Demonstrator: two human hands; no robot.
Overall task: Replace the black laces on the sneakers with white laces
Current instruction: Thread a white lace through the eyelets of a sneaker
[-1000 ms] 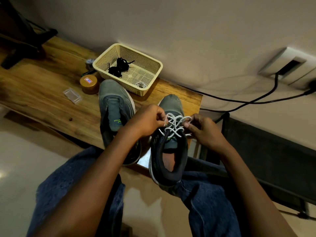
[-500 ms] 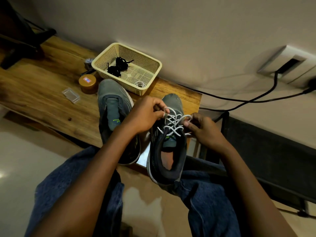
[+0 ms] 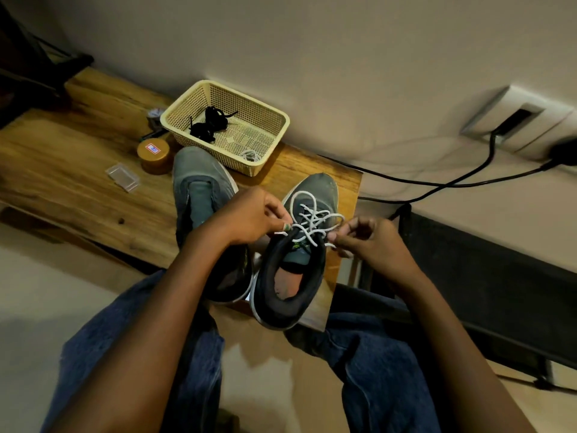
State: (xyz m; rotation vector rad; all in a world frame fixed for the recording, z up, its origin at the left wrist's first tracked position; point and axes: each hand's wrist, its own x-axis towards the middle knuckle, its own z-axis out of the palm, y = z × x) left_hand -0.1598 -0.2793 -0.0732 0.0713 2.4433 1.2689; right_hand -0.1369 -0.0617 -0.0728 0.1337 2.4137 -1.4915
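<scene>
Two grey sneakers stand on the wooden table (image 3: pixel 71 170). The right sneaker (image 3: pixel 290 285) carries a white lace (image 3: pixel 309 218) threaded through its eyelets, with a loose loop over the toe. My left hand (image 3: pixel 249 215) pinches the lace's left end at the shoe's left edge. My right hand (image 3: pixel 365 240) pinches the lace's right end at the opposite edge. The left sneaker (image 3: pixel 199 195) has no lace; my left arm hides its heel. Black laces (image 3: pixel 207 123) lie bundled in the cream basket (image 3: pixel 274 120), and a coiled white lace (image 3: pixel 249 156) sits in its near corner.
A round brown tin (image 3: pixel 154 154) and a small clear plastic box (image 3: pixel 122 177) lie left of the left sneaker. Black cables (image 3: pixel 437 182) run from a wall socket (image 3: pixel 512 118) at the right. My knees in blue jeans (image 3: pixel 374 370) are below the table edge.
Both hands have drawn apart, pulling the lace ends sideways. The crossed lace lies flatter and a loop now stands over the toe.
</scene>
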